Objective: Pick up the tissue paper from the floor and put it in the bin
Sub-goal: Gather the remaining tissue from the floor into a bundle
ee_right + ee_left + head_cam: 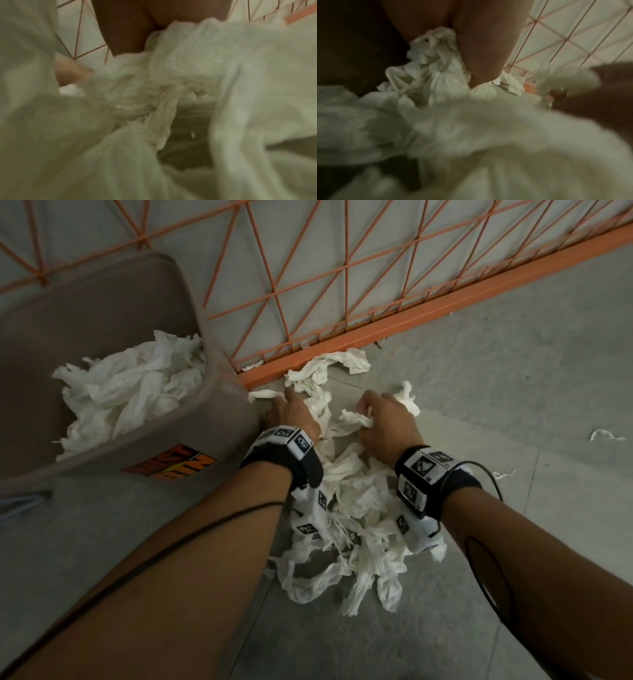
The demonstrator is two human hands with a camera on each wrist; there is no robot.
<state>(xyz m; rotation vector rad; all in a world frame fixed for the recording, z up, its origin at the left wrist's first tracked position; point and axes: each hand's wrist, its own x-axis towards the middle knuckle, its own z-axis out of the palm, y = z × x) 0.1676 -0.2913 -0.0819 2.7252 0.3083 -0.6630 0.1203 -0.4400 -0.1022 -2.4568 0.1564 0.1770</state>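
A loose pile of white tissue paper (356,508) lies on the grey floor under and between my wrists. My left hand (287,402) reaches into the pile's far left edge, its fingers (481,54) curled into a bunch of tissue (436,60). My right hand (368,405) grips a crumpled wad (356,419) at the far right of the pile, and its fingers (126,33) are sunk in tissue (171,81). The grey bin (171,440) stands tilted at the left, right beside my left hand. It holds more tissue (137,385). Both wrist views are blurred.
An orange wire fence (342,285) with a solid base bar (376,330) runs along the wall just beyond the pile. A strip of tissue (342,361) lies against that bar. Small scraps (604,435) lie on the floor to the right.
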